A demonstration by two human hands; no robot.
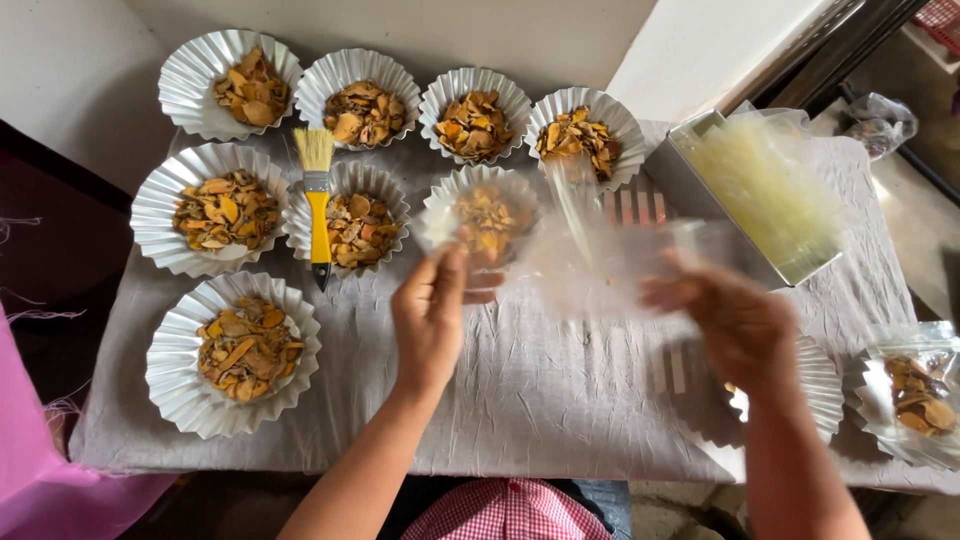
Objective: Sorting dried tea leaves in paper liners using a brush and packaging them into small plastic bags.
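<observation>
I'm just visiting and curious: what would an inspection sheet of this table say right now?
Surface: table under a creased grey cloth.
Job's things: a clear plastic bag, blurred, held up between both hands.
Clutter: eight pleated foil cups of orange-brown dried chips; a yellow-handled brush lying across one cup; a metal tin of clear bags; a filled bag at the right edge.
Grippers: left hand and right hand both pinch the plastic bag.
Cables: nothing seen.
Surroundings: pale wall behind, pink cloth at left, red-checked clothing below.
</observation>
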